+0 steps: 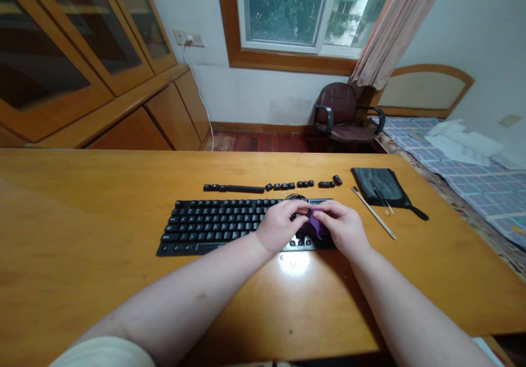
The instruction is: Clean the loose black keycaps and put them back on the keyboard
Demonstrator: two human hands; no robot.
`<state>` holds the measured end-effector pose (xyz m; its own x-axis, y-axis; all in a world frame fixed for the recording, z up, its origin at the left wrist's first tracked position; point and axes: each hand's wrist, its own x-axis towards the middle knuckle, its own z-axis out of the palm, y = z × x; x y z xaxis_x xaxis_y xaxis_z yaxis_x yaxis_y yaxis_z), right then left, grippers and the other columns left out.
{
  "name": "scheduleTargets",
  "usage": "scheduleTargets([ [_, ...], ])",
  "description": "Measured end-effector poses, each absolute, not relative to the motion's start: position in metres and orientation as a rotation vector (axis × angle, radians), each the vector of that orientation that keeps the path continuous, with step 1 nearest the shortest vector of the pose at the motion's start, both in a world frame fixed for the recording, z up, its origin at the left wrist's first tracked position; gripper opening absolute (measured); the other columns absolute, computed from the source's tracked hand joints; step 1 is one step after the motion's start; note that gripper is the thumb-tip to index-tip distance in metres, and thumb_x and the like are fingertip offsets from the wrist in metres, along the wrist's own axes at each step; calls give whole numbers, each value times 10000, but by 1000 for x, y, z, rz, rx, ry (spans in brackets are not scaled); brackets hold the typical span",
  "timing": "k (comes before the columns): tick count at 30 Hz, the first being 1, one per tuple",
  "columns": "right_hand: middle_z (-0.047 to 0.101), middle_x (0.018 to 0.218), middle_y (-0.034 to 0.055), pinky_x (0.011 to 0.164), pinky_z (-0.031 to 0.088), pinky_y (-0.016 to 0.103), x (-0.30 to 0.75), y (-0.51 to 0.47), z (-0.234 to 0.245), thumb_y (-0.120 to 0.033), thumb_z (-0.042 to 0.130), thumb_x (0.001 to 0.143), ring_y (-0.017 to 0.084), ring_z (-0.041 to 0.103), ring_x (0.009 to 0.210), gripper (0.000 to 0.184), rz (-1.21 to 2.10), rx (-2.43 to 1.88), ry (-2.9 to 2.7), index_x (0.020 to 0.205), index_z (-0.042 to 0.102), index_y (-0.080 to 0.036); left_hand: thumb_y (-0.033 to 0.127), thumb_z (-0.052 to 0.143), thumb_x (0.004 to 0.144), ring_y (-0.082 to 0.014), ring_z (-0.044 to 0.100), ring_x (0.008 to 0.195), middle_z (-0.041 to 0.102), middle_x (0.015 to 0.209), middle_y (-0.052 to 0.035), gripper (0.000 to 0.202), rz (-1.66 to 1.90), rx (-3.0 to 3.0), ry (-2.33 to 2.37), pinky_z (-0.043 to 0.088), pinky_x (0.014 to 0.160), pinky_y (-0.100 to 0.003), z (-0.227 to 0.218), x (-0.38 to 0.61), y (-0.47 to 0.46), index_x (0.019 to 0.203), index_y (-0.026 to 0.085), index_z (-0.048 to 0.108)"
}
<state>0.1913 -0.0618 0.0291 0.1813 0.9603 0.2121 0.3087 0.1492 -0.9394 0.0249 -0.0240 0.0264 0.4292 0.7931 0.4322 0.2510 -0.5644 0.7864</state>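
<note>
A black keyboard (217, 219) lies on the wooden table, with its bottom row of keycaps off. Over its right part, my left hand (283, 223) and my right hand (343, 225) meet at the fingertips. Between the right thumb and fingers is a purple cloth (315, 225), its lower corner hanging down. My left fingers are pinched together against the cloth; what they hold is too small and hidden to make out. Behind the keyboard, several loose black keycaps (284, 186) stand in a row, with the long space bar keycap (245, 189) among them.
To the right lie a thin pale brush (375, 213), a dark pouch (378, 186) and a wire keycap puller (384, 200) on the pouch. The table's (82, 219) far edge runs behind the keycaps. Beyond stand an office chair (339, 109), a bed and a cabinet.
</note>
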Motion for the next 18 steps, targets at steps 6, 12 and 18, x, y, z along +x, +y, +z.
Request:
scheduleTargets([
  [6, 686, 752, 43, 726, 511, 340, 190, -61, 29, -303, 784, 581, 189, 635, 732, 179, 805, -1378, -1339, 719, 726, -204, 107, 586, 773, -146, 653, 879, 699, 969, -25, 274, 1049, 2147, 833, 525, 865, -300, 25, 24, -23, 1026, 201, 633],
  [12, 726, 742, 64, 707, 515, 342, 193, -61, 33, -328, 726, 634, 204, 659, 717, 158, 876, -1418, -1244, 721, 741, -197, 74, 613, 728, -137, 665, 835, 675, 990, -29, 346, 1076, 1938, 821, 536, 836, -302, 18, 26, -21, 1049, 201, 595],
  [18, 729, 772, 66, 622, 519, 299, 197, -62, 30, -381, 724, 654, 183, 654, 664, 250, 959, -1419, -1083, 800, 721, -179, 129, 664, 711, -148, 645, 876, 654, 912, -46, 309, 1095, 1635, 720, 526, 848, -317, 18, 30, -20, 993, 168, 542],
])
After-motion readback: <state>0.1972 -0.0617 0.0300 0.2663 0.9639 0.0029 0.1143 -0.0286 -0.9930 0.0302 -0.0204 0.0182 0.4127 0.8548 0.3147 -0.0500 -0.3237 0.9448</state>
